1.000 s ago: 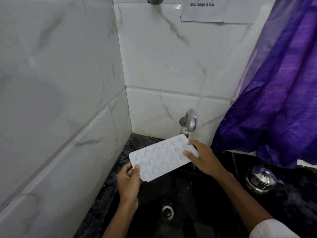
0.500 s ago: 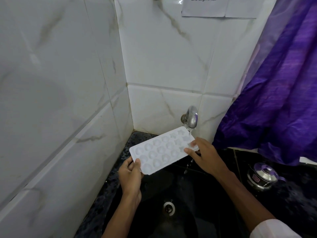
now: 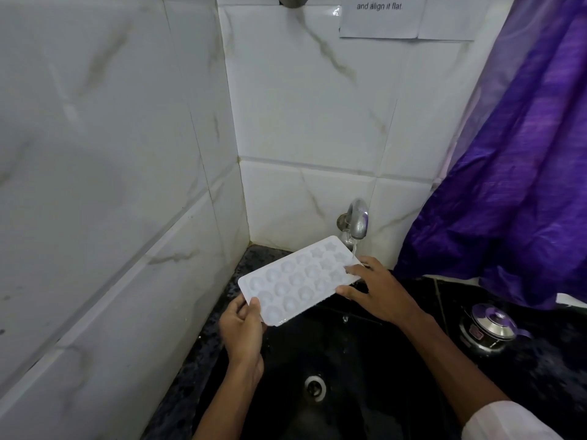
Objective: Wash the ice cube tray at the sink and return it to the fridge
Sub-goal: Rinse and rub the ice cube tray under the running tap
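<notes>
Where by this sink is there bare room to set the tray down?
Bare: the speckled counter strip between the tiled wall and the sink; a patch between sink and steel pot. Crowded: under the tap, where left hand and right hand hold the ice cube tray.

Now water (image 3: 353, 249) runs from the tap (image 3: 357, 219) onto the far end of the ice cube tray (image 3: 295, 281), next to the right hand (image 3: 378, 293). A second ago the tap was dry.
</notes>
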Tool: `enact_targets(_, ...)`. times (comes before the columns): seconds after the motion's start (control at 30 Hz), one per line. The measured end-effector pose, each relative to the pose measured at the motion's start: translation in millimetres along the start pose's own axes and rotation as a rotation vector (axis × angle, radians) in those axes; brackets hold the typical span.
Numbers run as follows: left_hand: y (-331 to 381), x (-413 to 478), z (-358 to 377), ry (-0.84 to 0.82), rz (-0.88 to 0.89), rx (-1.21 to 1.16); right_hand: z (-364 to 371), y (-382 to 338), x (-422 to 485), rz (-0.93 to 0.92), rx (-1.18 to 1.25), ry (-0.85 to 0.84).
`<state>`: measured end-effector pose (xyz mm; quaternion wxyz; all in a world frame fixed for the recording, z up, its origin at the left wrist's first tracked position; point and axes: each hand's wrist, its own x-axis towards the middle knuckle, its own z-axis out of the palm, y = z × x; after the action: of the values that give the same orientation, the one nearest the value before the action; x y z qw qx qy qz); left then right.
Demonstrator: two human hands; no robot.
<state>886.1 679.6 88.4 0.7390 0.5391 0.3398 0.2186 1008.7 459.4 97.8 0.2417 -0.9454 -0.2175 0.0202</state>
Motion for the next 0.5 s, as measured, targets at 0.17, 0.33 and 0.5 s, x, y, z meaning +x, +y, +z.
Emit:
enact_targets(0.17,-0.2,0.9,-3.0,-0.002,0.008,0.005,-7.1,1.9,-0.4,-0.020,-0.099,0.014)
enact_targets(0.33,-2.0,1.2,-2.4,-0.010,0.016,0.013,-5.1,0.2,-1.5,-0.002,-0.028,0.019)
enact_targets(0.5,-3.3,4.8,-4.2,-0.018,0.013,0.024,-6.5,3.2,-5.2,0.002,-0.021,0.008)
